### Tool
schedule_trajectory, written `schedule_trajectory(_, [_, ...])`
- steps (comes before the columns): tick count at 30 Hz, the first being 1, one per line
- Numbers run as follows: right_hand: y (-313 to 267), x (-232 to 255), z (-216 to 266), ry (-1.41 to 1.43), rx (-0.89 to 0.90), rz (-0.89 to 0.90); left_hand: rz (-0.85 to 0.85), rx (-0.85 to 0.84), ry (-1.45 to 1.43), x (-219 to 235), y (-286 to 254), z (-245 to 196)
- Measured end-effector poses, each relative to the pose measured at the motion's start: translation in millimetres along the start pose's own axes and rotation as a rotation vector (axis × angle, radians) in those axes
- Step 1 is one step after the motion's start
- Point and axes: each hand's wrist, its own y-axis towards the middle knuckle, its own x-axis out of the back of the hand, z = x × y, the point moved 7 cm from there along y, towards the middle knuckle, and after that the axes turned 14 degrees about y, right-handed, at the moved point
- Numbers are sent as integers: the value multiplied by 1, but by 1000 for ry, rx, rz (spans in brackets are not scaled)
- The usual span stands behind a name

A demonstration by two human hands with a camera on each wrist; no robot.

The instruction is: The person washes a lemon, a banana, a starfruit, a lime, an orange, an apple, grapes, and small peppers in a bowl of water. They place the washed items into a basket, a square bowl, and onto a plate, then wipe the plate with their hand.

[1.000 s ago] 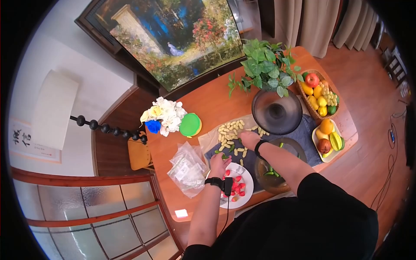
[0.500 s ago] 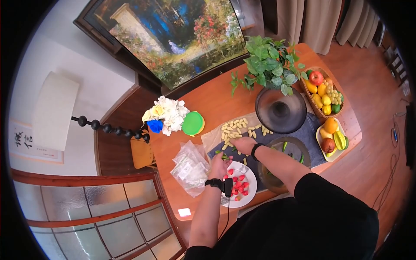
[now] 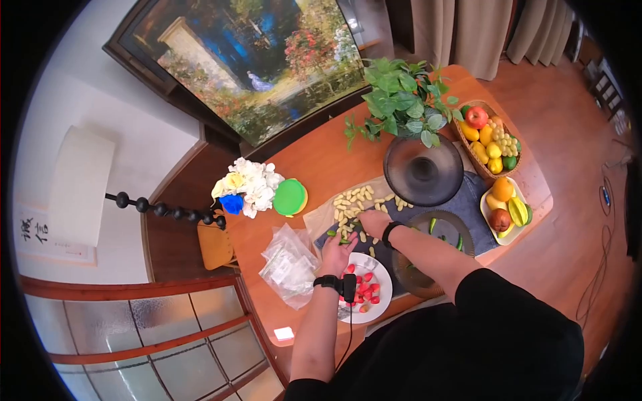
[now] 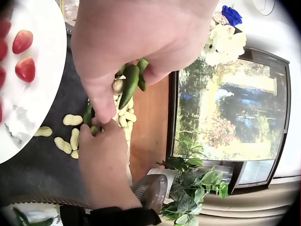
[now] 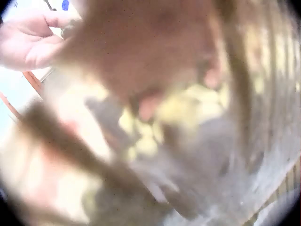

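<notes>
My left hand is over the edge of the white plate, its fingers curled round several green chili peppers. Close beside its fingertips, my right hand pinches another green chili pepper between thumb and fingers, as the left wrist view shows. Unshelled peanuts lie in a loose heap beyond both hands, and a few are scattered on the dark cloth. Red strawberries sit on the white plate. The right wrist view is mostly blurred.
A brown ribbed plate with green chili peppers lies under my right forearm. Behind stand a dark round dish and a leafy plant. Fruit fills a basket and a tray at right. Plastic bags lie at left.
My right hand has moved left, toward my left hand, with a green chili pepper at its fingertips. The left hand stays near the white plate with its peppers.
</notes>
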Motion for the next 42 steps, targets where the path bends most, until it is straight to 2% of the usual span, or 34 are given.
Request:
schedule_trajectory(1, [-3,16,2,-8,-7,-7,-12,30,33,-1,2,2])
schedule_trajectory(3, [-19,57,7,223,-30,-127,-17,66,65,-4,3,5])
schedule_trajectory(5, [-50,99,23,421,100,-224,-62,80,127,-2,2,6])
schedule_trajectory(7, [-87,131,30,551,-36,-47,-56,99,115,3,6,9])
schedule_trajectory(8, [-106,142,25,549,-46,-51,-39,91,111,3,7,8])
schedule_trajectory(10, [-148,152,4,778,-178,-2,-36,57,132,2,6,7])
schedule_trajectory(11, [-169,165,0,684,-296,14,-29,64,134,-8,-1,8])
schedule_trajectory(13, [-201,161,-35,421,-95,-139,33,-40,375,-42,-31,-5])
schedule_trajectory(15, [-233,152,-54,399,-147,-157,109,-55,530,-85,-56,11])
schedule_trajectory(17, [-252,147,-63,365,-185,-187,264,-56,777,-118,-66,43])
schedule_trajectory(19, [-263,132,-73,267,-208,-150,328,-83,1196,-143,-76,68])
schedule_trajectory(20, [-263,118,-81,244,-243,-91,357,-186,1437,-154,-78,74])
schedule_trajectory(21, [-265,121,-75,236,-244,-98,358,-510,1570,-166,-86,74])
schedule_trajectory(23, [-267,130,-58,209,-244,-125,269,-760,1506,-173,-92,80])
schedule_trajectory(26, [-264,142,-77,176,-242,-193,269,-808,1549,-169,-82,85])
schedule_trajectory(29, [-267,151,-95,45,-216,-234,198,-717,1531,-164,-84,76])
schedule_trajectory(31, [-272,146,-85,-11,-152,25,199,-698,1513,-163,-85,79])
schedule_trajectory(33, [-284,123,-87,23,-152,59,197,-682,1497,-164,-89,80])
schedule_trajectory(35, [-296,86,-84,87,40,167,181,-560,1534,-163,-94,82])
schedule_trajectory(36, [-297,71,-89,86,46,163,177,-566,1536,-159,-90,86])
schedule_trajectory(38, [-297,47,-102,-104,-6,171,104,-706,1346,-142,-82,90])
schedule_trajectory(42, [-297,50,-93,-157,-99,268,72,-597,1289,-126,-84,100])
